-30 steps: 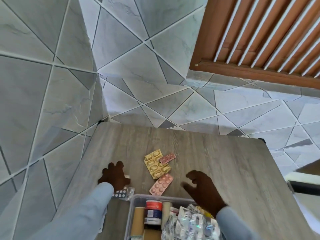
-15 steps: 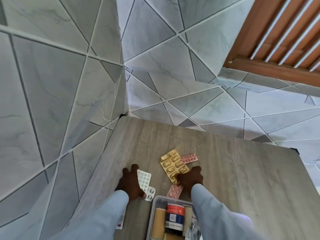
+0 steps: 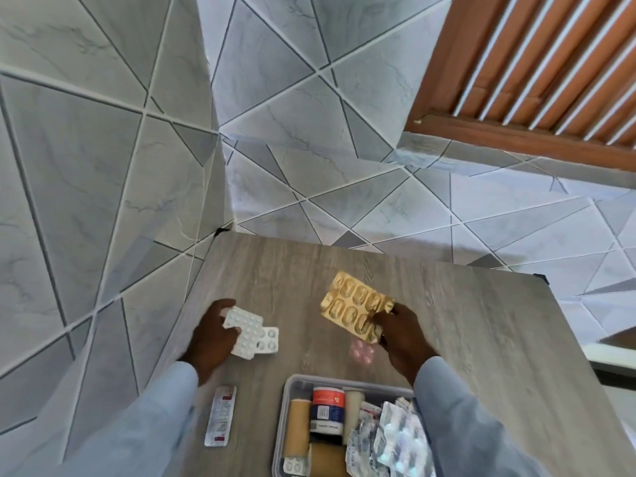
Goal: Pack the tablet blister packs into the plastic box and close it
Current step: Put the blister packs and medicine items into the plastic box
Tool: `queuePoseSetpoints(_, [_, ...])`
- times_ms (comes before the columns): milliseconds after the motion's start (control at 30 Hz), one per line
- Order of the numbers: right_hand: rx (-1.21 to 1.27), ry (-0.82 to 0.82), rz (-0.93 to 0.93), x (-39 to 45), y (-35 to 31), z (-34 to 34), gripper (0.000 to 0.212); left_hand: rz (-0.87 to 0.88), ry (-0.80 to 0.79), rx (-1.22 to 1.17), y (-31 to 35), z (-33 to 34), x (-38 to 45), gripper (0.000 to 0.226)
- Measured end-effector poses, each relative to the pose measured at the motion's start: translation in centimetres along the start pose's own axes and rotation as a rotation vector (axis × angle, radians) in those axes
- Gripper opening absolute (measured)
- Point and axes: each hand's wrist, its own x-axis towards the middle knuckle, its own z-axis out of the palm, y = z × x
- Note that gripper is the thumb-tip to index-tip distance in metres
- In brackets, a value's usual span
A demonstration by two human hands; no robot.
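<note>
My left hand [image 3: 211,335] grips white blister packs [image 3: 253,333] just above the wooden table [image 3: 481,325]. Over to the right, my right hand [image 3: 401,330] holds a gold blister pack [image 3: 354,304] lifted off the table. A blurred pink blister pack [image 3: 361,351] shows under the gold one; whether it is held or lying on the table I cannot tell. The clear plastic box [image 3: 287,401] sits open at the near edge, holding a tub, bandage rolls and silver blister packs [image 3: 399,438]. A long white strip pack [image 3: 222,416] lies left of the box.
Grey tiled walls meet in a corner right behind the table's far left edge. A brown slatted frame [image 3: 537,80] is at the upper right. The table's right edge drops off to a tiled floor.
My right hand has picked the gold pack up off the table. My left hand has lifted the white packs. The small pink pack beside the gold one is no longer visible there.
</note>
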Motion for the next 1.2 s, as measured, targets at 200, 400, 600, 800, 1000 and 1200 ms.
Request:
queuePoseSetpoints(200, [-0.252, -0.121, -0.122, -7.2, 1.7, -8.8, 0.015, 0.086, -0.262, -0.128, 6.8, 2.4, -6.4, 0.066])
queuePoseSetpoints(400, [-0.581, 0.044, -0.104, -10.1, 8.8, -13.3, 0.016, 0.040, -0.385, -0.051, 5.5, 9.5, -13.3, 0.053])
queuePoseSetpoints(600, [-1.039, 0.219, -0.436, -11.8, 10.4, -13.5, 0.055, 0.147, -0.306, 0.166, 2.7, 12.6, -16.1, 0.056])
queuePoseSetpoints(800, [-1.278, 0.101, -0.857, -12.6, 14.1, -12.9, 0.056, 0.460, 0.008, 0.622, 0.3, 13.4, -18.1, 0.041])
queuePoseSetpoints(1000, [-1.441, -0.051, -0.760, -12.7, 14.8, -11.9, 0.059, 0.586, 0.010, 0.905, -0.9, 14.5, -20.0, 0.050])
queuePoseSetpoints(1200, [-1.489, -0.063, -0.757, -11.8, 13.3, -12.3, 0.062, 0.534, 0.114, 0.963, 0.4, 14.2, -20.4, 0.043])
